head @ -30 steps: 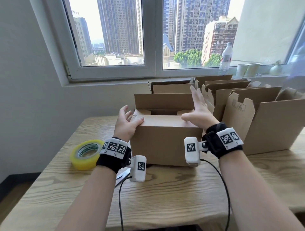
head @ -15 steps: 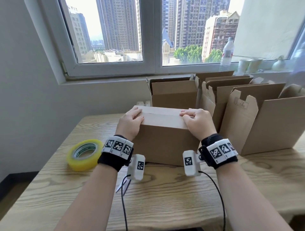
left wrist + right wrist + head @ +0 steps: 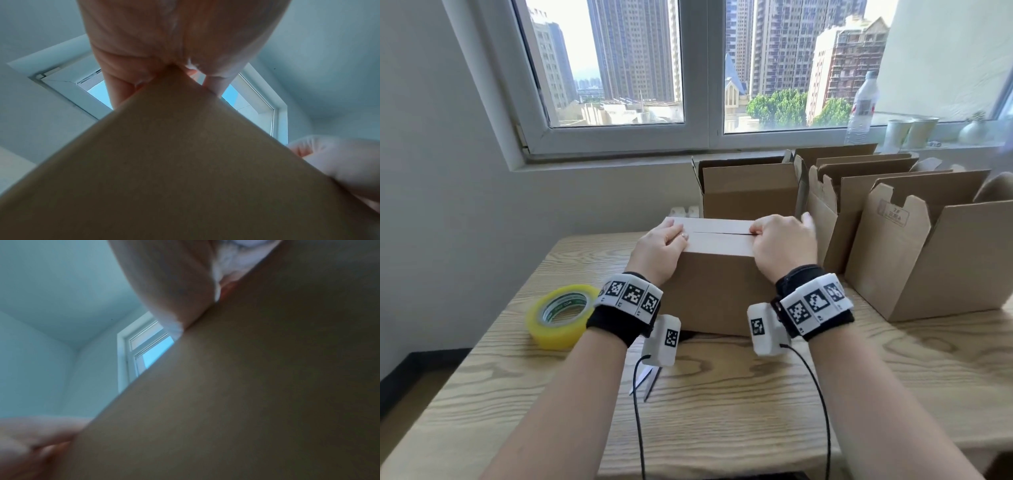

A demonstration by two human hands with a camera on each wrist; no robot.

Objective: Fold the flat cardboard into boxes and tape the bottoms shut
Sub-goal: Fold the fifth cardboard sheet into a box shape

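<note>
A brown cardboard box [image 3: 719, 291] stands in the middle of the wooden table [image 3: 722, 411]. Its two top flaps lie down and meet at a thin seam [image 3: 719, 233]. My left hand [image 3: 664, 245] curls over the box's near left top corner, thumb lying on the near flap. My right hand [image 3: 780, 240] curls over the right end of the top, thumb at the seam. In the left wrist view the palm [image 3: 180, 40] bears on the box corner [image 3: 185, 162]. The right wrist view shows the box wall [image 3: 267, 386] close up. A yellow tape roll [image 3: 561, 315] lies to the left.
Several folded boxes with open tops [image 3: 935, 260] stand at the right, another [image 3: 750, 192] behind. Scissors [image 3: 647, 377] lie under my left wrist. A bottle [image 3: 861, 109] and cups [image 3: 911, 132] sit on the windowsill. Wrist cables trail toward the table's front edge.
The far flap, upright a second ago, has come down onto the box. My right hand dropped from that flap onto the top; both hands now hold the flaps closed.
</note>
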